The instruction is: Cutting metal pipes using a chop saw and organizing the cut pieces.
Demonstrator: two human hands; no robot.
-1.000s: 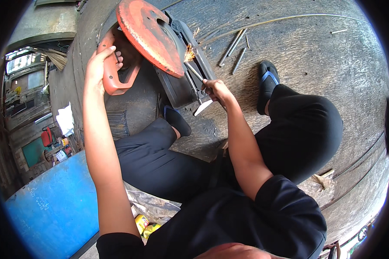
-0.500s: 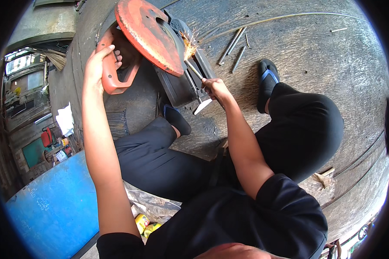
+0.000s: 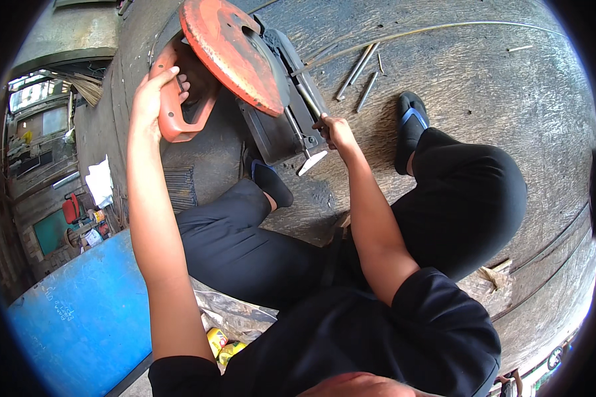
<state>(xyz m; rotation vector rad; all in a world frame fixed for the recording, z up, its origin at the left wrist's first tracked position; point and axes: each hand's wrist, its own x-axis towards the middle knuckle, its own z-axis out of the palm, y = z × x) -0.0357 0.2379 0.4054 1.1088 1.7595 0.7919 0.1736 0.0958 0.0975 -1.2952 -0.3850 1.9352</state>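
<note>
between left hand (image 3: 160,99) and right hand (image 3: 337,134), a saw (image 3: 226,56) (orange-topped)

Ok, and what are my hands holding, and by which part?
Your left hand holds the orange-red cut-off saw with its round guard by the looped handle. Your right hand holds a thin grey metal rod by its visible nearer end.

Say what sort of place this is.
Probably a metalworking shop: an orange chop saw gripped by the left hand, a metal rod in the right hand, and loose rods on the floor.
</note>
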